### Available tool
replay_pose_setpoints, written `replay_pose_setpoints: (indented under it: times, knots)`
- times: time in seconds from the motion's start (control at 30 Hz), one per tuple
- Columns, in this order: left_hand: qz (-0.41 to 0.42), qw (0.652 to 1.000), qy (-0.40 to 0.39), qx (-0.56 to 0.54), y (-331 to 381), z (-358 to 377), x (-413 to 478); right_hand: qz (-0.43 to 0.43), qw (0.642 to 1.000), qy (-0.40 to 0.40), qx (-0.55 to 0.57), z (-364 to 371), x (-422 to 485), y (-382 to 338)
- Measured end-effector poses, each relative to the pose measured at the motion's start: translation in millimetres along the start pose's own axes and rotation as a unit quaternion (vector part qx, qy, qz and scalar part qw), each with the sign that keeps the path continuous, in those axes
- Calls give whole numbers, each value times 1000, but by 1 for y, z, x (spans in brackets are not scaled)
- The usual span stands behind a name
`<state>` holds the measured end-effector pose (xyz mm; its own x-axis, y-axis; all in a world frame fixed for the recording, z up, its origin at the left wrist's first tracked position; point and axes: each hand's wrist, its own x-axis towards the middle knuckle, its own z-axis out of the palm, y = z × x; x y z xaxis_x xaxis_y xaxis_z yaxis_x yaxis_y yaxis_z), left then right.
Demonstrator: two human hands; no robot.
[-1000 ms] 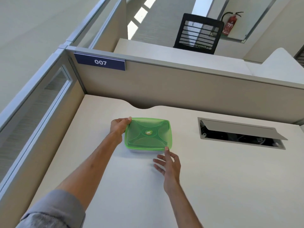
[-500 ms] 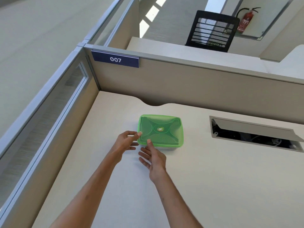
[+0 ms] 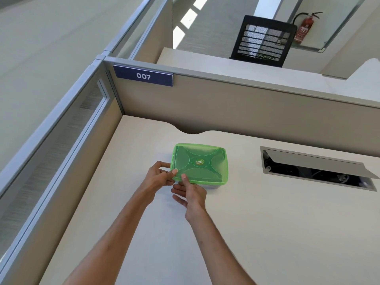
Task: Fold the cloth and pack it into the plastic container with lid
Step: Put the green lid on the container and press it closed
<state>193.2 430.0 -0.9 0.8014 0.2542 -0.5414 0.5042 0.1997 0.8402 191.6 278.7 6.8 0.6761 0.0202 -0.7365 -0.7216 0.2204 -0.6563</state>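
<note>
I am reaching both bare forearms across the pale desk (image 3: 267,233), hands meeting at the near-left corner of the plastic container (image 3: 213,185), which is sitting near the desk's middle with its green lid (image 3: 200,163) on. My left hand (image 3: 158,177) is curling its fingers around that corner, thumb tip pressing on the lid's edge. My right hand (image 3: 190,195) is lying just beside it, thumb resting on the lid's front rim, the other fingers loosely spread below; whether they are gripping the base I cannot tell. No cloth is showing through the lid.
</note>
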Motion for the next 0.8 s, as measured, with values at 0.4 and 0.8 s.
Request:
replay_pose_setpoints:
  times: [0.4,0.8]
  knots:
    - [-17,1000,-5,25,7,-5,-1,8,1000,0,4,3,-7,1]
    - [155,929,91,323,19,31,-14,-504,651,154,-547,-87,2,-48]
